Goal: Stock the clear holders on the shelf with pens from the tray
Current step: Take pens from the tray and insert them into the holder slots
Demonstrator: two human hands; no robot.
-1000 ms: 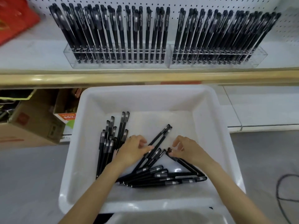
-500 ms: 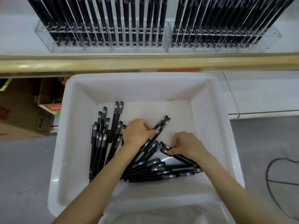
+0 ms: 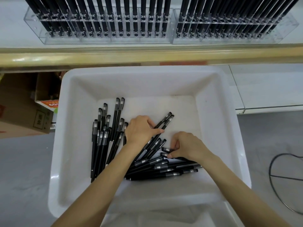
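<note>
In the glossy tray [image 3: 139, 70] — right hand [image 3: 188, 146] seemingly pinches slim black pens [image 3: 164, 155].

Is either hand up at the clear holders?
No, the left hand and right hand are both down in the tray, fingers curled on loose pens, apart from the holders on the shelf.

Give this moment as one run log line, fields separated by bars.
stage: picking from tray | left hand: grips slanted pens | right hand: pinches lower pens | clear holders: well stocked
</note>
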